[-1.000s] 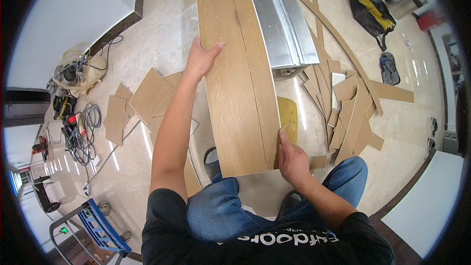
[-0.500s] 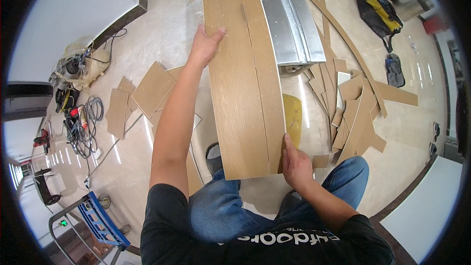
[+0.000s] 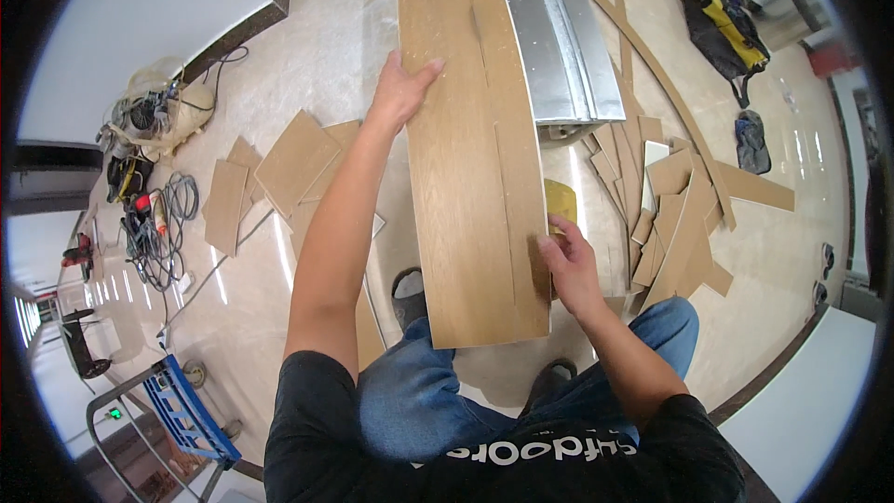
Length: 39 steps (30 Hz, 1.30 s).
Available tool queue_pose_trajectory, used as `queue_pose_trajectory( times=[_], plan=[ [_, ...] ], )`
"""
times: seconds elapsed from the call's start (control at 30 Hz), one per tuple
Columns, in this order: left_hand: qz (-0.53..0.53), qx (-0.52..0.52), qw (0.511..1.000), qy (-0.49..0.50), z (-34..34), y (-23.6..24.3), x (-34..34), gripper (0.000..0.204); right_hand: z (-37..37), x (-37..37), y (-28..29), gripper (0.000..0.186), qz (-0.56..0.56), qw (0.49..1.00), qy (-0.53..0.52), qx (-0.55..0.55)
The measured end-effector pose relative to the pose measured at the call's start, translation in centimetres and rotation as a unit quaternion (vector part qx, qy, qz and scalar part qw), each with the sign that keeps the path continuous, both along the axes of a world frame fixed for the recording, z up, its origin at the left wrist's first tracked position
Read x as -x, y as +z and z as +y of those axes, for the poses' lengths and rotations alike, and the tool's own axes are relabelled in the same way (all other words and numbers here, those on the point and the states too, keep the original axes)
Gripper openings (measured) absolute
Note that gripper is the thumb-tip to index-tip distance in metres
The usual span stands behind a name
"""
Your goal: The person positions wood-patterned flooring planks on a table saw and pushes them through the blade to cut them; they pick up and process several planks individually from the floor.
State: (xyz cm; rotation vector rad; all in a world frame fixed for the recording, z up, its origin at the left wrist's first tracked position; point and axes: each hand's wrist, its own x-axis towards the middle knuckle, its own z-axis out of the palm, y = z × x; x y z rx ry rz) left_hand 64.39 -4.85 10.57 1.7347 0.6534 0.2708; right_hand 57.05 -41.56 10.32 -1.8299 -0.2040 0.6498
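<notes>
Since the earlier head frame, our right hand has slid a little farther up the edge of the long wood-look board. In this head view, the board lies lengthwise before us, its near end over our lap and its far part beside the metal-topped box. Our left hand clasps its left edge, thumb on top and fingers mostly hidden, probably to steady it. Our right hand curls at the opposite edge, near our end, perhaps to guide it; we cannot tell whether it pinches. Its index finger, previously stretched along the edge, is now bent, while the offcuts remain heaped on the floor.
</notes>
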Motion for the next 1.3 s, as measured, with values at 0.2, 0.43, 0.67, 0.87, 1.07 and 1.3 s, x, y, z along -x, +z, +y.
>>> queue_pose_trajectory(
  times=[0.2,0.43,0.67,0.87,1.07,1.3],
  plan=[
    [0.016,-0.014,1.0,0.003,0.5,-1.0,-0.1,0.067,1.6,-1.4,0.0,0.032,0.276,0.954,-0.008,-0.116],
    [0.008,-0.015,1.0,0.002,0.4,-0.9,0.1,0.069,2.7,-0.7,0.9,0.037,0.34,0.932,-0.01,-0.124],
    [-0.008,0.023,1.0,0.003,-0.1,-1.3,1.0,0.063,2.5,0.5,1.8,0.042,0.277,0.958,0.003,-0.069],
    [-0.013,0.001,1.0,-0.001,-1.1,-1.2,2.1,0.062,1.2,1.7,0.9,0.041,0.292,0.952,0.005,-0.097],
    [-0.018,-0.004,1.0,0.001,-2.1,-0.9,3.4,0.063,0.4,2.9,1.1,0.039,0.289,0.954,0.01,-0.084],
    [-0.016,-0.048,0.999,-0.001,-2.3,-1.7,4.4,0.064,-0.3,3.9,1.3,0.037,0.275,0.959,0.015,-0.071]
  ],
)
